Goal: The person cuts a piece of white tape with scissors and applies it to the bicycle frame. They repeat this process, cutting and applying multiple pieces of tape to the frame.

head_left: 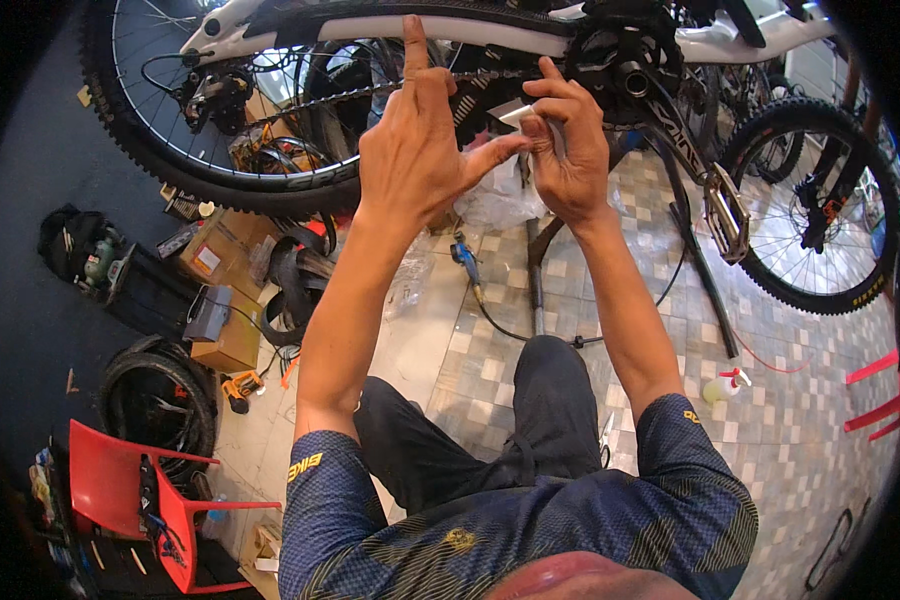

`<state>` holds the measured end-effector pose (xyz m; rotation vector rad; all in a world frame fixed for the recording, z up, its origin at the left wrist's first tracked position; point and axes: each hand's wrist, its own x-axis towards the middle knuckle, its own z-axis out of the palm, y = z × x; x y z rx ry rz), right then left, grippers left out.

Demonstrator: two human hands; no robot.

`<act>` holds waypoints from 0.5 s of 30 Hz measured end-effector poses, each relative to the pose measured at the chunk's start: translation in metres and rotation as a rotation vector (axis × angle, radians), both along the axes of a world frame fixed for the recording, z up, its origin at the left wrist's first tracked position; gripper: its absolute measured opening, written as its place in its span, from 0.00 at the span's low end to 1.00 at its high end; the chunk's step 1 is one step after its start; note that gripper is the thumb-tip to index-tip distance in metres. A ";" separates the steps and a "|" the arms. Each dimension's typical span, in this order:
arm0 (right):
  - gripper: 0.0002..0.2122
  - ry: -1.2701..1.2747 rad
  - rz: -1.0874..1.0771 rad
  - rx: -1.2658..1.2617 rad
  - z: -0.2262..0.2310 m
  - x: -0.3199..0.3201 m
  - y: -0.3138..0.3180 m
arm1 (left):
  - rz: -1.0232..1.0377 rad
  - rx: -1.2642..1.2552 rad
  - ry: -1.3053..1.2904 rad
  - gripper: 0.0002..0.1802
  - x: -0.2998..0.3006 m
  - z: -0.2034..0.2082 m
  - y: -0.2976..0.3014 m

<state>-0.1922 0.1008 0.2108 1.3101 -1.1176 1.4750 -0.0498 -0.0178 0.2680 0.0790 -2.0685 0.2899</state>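
Observation:
A white bicycle frame point(330, 32) spans the top of the view, its chain point(370, 92) running from the rear derailleur point(218, 95) to the dark crankset point(630, 75). My left hand point(405, 150) is in front of the chain. Its index finger points up across the frame's lower tube, its thumb stretches toward my right hand, and its other fingers are partly hidden. Beside the crankset, my right hand point(573, 150) has bent fingers, with the thumb against a small silvery piece point(511, 114). That piece's kind cannot be made out.
The knobby rear wheel point(150, 150) is at upper left, a pedal point(727, 213) at right. Below lie a blue-tipped cable tool point(464, 258), stand legs point(537, 290) and a spray bottle point(722, 386). Boxes point(228, 325), tyres point(160, 395) and a red chair point(110, 465) stand left.

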 end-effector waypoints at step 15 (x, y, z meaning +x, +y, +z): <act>0.06 -0.178 0.317 -0.152 -0.011 -0.005 0.040 | -0.471 0.342 -0.405 0.33 -0.005 -0.018 0.018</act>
